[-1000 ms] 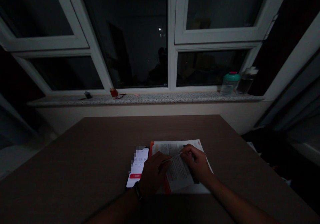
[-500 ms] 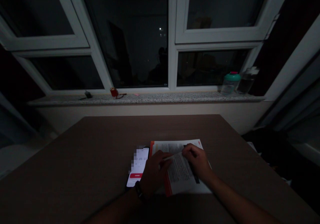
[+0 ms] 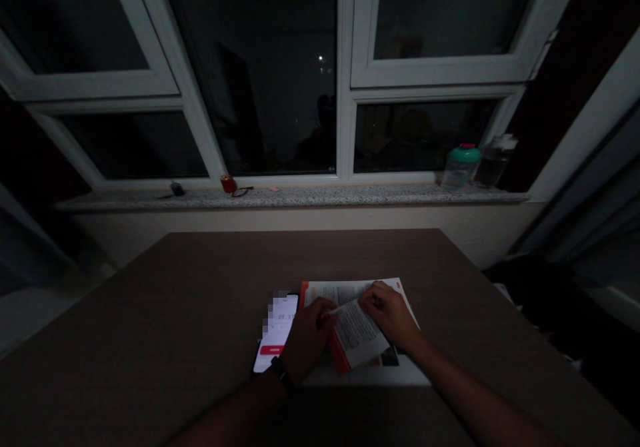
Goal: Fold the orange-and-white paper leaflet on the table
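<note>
A printed paper with a red-orange edge [image 3: 357, 337] is held between my two hands, its near part raised and partly folded over. My left hand [image 3: 307, 337], with a dark band at the wrist, is closed on its left side, fingertips at the top fold. My right hand [image 3: 390, 314] pinches the upper right part of the same paper. Beneath them lies a larger printed page [image 3: 330, 293] with an orange corner, flat on the table. Whether the two are separate sheets or one folded sheet I cannot tell. Left of my left hand, a lit phone [image 3: 276, 330] shows a timer.
The brown table [image 3: 200, 287] reaches to the wall under the window. On the granite sill [image 3: 310, 196] stand a teal-lidded bottle [image 3: 463, 167], a clear bottle [image 3: 495, 162] and a small red jar [image 3: 228, 184]. Dark items lie beyond the table's right edge.
The held paper's lower edge has moved up and turned, showing more of the page below. My left fingers have shifted up and left along it; my right hand has moved slightly left.
</note>
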Available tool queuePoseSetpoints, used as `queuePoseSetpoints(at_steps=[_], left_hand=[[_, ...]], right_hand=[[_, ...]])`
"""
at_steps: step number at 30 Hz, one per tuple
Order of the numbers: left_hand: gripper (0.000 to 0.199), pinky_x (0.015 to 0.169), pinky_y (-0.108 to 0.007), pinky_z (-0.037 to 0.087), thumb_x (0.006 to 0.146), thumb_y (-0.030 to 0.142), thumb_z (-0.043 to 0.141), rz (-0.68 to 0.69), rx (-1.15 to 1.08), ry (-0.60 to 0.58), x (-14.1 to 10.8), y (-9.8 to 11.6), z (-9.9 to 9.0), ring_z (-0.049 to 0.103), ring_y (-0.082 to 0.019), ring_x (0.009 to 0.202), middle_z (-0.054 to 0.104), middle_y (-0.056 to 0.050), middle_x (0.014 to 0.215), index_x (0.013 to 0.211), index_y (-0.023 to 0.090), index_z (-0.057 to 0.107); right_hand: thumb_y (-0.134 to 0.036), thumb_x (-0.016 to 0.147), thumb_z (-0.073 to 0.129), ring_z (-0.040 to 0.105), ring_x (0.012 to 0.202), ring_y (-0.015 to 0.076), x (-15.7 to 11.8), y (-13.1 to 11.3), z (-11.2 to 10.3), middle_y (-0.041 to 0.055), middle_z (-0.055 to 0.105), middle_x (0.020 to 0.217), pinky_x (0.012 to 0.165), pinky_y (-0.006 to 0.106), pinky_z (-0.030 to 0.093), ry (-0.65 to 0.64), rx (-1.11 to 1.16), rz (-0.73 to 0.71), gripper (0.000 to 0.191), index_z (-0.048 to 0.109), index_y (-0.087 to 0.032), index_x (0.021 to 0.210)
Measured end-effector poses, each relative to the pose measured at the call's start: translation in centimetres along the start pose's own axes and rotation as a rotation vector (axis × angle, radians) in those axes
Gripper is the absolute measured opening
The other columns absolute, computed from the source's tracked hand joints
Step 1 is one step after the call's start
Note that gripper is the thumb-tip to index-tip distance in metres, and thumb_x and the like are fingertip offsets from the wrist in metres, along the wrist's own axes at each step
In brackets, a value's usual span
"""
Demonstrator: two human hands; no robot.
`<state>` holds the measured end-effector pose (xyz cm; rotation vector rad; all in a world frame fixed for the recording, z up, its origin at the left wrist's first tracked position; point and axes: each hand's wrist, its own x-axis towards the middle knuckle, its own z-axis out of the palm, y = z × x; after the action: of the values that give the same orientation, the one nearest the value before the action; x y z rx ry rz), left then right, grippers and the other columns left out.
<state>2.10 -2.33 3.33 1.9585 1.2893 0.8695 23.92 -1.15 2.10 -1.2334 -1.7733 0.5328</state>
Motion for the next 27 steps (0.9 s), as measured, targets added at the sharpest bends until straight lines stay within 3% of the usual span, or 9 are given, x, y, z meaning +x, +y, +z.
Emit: queuePoseSetpoints(at_steps=[9, 19, 27], left_hand=[[0.012, 0.064, -0.027, 0.041, 0.089, 0.026, 0.053, -0.021, 0.065, -0.032, 0.4, -0.7, -0.1, 0.062, -0.019, 0.074, 0.067, -0.001, 0.079, 0.094, 0.020, 0.061], [0.004, 0.069, -0.029, 0.039, 0.084, 0.015, 0.058, 0.021, 0.244, -0.033, 0.4, -1.5, 0.4, 0.057, -0.019, 0.078, 0.062, -0.002, 0.084, 0.085, 0.019, 0.059], [0.007, 0.070, -0.029, 0.039, 0.086, 0.013, 0.054, 0.074, 0.307, -0.061, 0.3, -1.5, 0.6, 0.055, -0.019, 0.081, 0.057, -0.002, 0.089, 0.081, 0.019, 0.054]], right_hand=[[-0.020, 0.087, 0.059, 0.056, 0.083, 0.0197, 0.3, 0.4, 0.4, 0.0017, 0.061, 0.076, 0.077, 0.031, 0.039, -0.009, -0.222, -0.042, 0.015, 0.064, -0.019, 0.073], [-0.016, 0.084, 0.061, 0.055, 0.086, 0.0206, 0.6, 0.5, 0.6, 0.0026, 0.063, 0.078, 0.079, 0.031, 0.036, -0.140, -0.395, -0.027, 0.016, 0.071, -0.021, 0.072], [-0.016, 0.082, 0.065, 0.053, 0.091, 0.0209, 0.5, 0.2, 0.7, 0.0027, 0.063, 0.085, 0.081, 0.031, 0.035, -0.140, -0.485, -0.037, 0.006, 0.067, -0.020, 0.080]])
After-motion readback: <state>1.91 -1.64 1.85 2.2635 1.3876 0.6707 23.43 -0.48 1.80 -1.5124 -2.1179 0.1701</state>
